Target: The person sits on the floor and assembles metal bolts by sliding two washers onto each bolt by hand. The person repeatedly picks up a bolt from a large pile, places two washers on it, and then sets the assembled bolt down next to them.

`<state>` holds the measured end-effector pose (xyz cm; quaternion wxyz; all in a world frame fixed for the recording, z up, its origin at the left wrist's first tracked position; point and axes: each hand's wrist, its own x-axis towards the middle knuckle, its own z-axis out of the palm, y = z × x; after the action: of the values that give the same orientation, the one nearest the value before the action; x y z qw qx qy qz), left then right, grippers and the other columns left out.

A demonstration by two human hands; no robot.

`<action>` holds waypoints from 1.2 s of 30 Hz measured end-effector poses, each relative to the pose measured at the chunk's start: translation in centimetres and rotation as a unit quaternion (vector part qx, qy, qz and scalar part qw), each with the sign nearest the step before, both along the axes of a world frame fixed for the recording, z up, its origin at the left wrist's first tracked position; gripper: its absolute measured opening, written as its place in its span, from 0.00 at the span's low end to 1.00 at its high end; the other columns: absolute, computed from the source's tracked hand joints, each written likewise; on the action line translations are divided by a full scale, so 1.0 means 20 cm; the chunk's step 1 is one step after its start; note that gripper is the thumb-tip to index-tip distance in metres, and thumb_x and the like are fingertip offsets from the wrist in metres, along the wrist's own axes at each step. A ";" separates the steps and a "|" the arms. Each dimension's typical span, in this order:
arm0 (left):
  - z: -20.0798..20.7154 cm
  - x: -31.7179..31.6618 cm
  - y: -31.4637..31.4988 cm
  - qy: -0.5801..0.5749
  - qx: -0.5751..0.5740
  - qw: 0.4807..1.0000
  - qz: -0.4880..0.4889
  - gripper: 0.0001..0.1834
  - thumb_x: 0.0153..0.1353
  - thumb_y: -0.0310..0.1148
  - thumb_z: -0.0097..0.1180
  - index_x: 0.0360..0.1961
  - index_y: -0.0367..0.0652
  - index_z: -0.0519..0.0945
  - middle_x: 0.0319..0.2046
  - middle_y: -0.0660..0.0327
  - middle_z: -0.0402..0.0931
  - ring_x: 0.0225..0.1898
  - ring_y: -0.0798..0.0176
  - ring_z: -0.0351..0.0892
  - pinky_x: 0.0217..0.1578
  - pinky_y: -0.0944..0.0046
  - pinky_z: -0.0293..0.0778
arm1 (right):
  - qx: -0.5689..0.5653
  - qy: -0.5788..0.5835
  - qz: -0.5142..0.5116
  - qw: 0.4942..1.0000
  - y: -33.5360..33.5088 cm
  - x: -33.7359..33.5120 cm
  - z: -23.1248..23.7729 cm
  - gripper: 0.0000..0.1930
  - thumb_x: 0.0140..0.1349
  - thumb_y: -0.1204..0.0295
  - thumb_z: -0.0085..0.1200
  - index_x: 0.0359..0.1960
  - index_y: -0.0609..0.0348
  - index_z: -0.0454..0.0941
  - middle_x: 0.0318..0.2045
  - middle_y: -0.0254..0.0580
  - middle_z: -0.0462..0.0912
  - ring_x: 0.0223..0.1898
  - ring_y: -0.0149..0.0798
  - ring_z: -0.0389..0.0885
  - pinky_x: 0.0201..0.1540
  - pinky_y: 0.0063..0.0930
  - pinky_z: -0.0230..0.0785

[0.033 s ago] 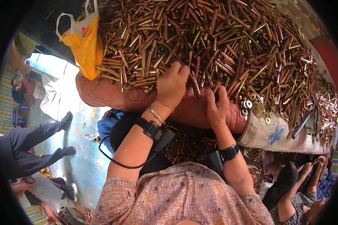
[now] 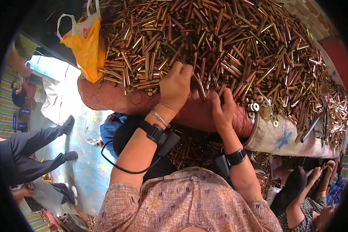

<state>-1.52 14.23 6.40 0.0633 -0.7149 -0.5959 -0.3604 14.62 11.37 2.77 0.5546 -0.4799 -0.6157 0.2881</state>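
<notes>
A large heap of thin, shiny copper-brown metal tubes (image 2: 166, 33) spreads in front of me. Along its near edge runs a padded roll covered in red mesh (image 2: 116, 94). My left hand (image 2: 175, 87) is closed at the heap's edge above the roll, its fingertips turned away, so what they pinch is hidden. To its right, my right hand (image 2: 224, 110) rests over the roll with thumb and forefinger around the end of a short metal tube (image 2: 222, 89). Between the hands, a few tubes lean from the heap onto the mesh.
Round metal washers (image 2: 265, 111) lie right of my right hand, near a pale cloth with a blue flower (image 2: 284, 140). An orange and white plastic bag (image 2: 85, 52) hangs at the heap's left. Another person's legs (image 2: 38, 150) show at left; another person (image 2: 301, 205) sits lower right.
My left hand has shifted very slightly left and up. My right hand stays almost in the same spot, and the heap looks unchanged.
</notes>
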 end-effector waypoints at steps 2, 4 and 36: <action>0.05 -0.02 0.03 -0.069 0.046 0.997 -0.002 0.04 0.57 0.28 0.55 0.34 0.43 0.76 0.32 0.57 0.72 0.29 0.51 0.77 0.28 0.57 0.73 | 0.005 -0.018 0.006 1.000 -0.01 0.00 0.00 0.09 0.62 0.72 0.54 0.40 0.63 0.72 0.25 0.46 0.75 0.24 0.40 0.73 0.30 0.28 0.67; 0.11 -0.06 0.05 -0.146 0.074 0.986 0.010 0.04 0.58 0.28 0.56 0.34 0.41 0.76 0.30 0.55 0.75 0.30 0.50 0.77 0.30 0.55 0.72 | 0.010 -0.039 0.014 0.999 -0.02 -0.01 0.01 0.08 0.62 0.73 0.54 0.39 0.63 0.72 0.24 0.41 0.74 0.25 0.33 0.70 0.30 0.25 0.65; -0.01 0.07 -0.23 -0.261 -0.137 0.948 -0.124 0.09 0.68 0.34 0.48 0.39 0.38 0.72 0.26 0.60 0.73 0.29 0.61 0.76 0.31 0.63 0.72 | -0.063 -0.411 -0.156 0.896 -0.15 0.67 0.10 0.13 0.58 0.73 0.51 0.46 0.57 0.72 0.42 0.49 0.77 0.39 0.57 0.78 0.39 0.47 0.71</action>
<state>-0.22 9.59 6.18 -0.2380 -0.6655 -0.5421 -0.4546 28.08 8.43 4.69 0.2586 -0.6795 -0.6864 0.0134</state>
